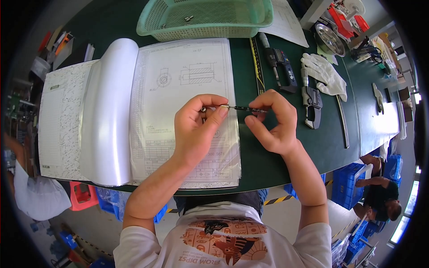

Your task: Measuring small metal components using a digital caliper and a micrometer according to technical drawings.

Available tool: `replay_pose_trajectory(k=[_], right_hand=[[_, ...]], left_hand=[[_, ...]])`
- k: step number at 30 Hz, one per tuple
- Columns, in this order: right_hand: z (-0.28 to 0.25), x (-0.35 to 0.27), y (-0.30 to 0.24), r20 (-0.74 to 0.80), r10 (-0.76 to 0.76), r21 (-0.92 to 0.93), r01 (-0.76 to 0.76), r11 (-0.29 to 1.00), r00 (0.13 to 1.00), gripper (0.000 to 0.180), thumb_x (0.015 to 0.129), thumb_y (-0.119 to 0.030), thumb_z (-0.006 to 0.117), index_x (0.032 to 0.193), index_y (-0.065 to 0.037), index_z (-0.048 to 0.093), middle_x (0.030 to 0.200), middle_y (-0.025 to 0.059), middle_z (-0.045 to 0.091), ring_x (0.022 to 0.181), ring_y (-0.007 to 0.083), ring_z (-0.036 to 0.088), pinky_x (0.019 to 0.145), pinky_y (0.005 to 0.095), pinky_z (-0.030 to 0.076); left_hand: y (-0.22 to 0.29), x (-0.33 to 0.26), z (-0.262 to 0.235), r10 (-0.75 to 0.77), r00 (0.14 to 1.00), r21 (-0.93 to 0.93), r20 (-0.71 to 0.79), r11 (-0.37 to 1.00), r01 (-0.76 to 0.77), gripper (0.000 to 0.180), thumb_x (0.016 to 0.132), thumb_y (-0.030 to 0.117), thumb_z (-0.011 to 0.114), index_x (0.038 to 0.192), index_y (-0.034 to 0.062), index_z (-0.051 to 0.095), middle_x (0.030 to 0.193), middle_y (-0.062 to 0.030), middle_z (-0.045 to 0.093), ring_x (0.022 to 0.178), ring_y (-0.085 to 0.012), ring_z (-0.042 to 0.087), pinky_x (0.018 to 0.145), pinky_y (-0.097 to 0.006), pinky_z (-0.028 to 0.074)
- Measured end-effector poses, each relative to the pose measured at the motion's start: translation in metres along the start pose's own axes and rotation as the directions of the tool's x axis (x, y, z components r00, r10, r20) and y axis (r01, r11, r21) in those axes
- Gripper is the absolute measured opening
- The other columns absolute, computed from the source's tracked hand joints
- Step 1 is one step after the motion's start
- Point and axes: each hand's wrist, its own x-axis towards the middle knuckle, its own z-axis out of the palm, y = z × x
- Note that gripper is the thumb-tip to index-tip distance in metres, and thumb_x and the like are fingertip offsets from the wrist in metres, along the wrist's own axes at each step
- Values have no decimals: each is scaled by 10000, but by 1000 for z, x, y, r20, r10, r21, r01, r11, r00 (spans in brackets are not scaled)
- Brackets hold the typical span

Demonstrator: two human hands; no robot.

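Between the thumb and index finger of my left hand [195, 129] is a small metal cylinder [224, 106]. Another small shiny metal piece [203, 109] shows among that hand's curled fingers. My right hand [280, 123] pinches the far end of a slim dark rod [243, 108]. The rod's thin tip meets the cylinder; how deep it goes in, if at all, I cannot make out. Both hands are above the right edge of an open binder of technical drawings [165, 116], over a dark green table [286, 165].
A green plastic basket [210, 33] with a few small metal parts stands at the back. To the right lie a yellow-black ruler [257, 67], two digital micrometers [282, 67], a white glove [324, 73] and a metal bowl [330, 39]. Another person [380, 192] sits at the far right.
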Motion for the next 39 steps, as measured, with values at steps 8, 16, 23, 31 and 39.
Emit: replay_pose_trajectory(k=[8,16,23,31,39], right_hand=[[-1,-1,1,43,-9,-18,9,1000,999,155,708,-88,631,631,-15,518,568,68,478,470,149,450,420,250,338],[1,-1,1,36,20,-36,-19,999,999,107,706,-51,618,681,-12,522,631,61,498,500,158,465,453,258,370],[-7,-2,14,108,-105,-34,109,993,989,94,712,-63,606,718,-7,530,677,69,509,561,160,478,479,247,389],[-6,-7,15,102,-51,-35,55,998,993,87,690,-26,608,704,-10,523,697,86,513,555,184,483,497,258,395],[-4,0,10,64,-140,-70,144,987,988,82,693,-19,594,666,-8,517,697,102,510,587,205,501,508,271,403]], left_hand=[[-1,0,1,-5,1000,13,0,1000,5,127,781,9,564,905,-20,557,768,8,522,595,-4,402,524,-136,332],[-2,-1,2,1,1000,1,-14,1000,-1,130,780,16,569,904,-20,557,780,-2,528,602,-7,413,524,-140,336],[1,0,3,-1,1000,-17,-11,1000,0,130,778,7,567,905,-22,557,769,0,530,595,-4,411,516,-137,326],[-1,-1,4,-27,1000,-12,0,1000,27,122,776,2,565,894,-26,558,702,24,507,571,3,378,496,-137,299],[-4,0,4,19,1000,-17,6,1000,-19,122,776,16,571,891,-22,557,677,28,498,555,4,371,484,-139,289]])
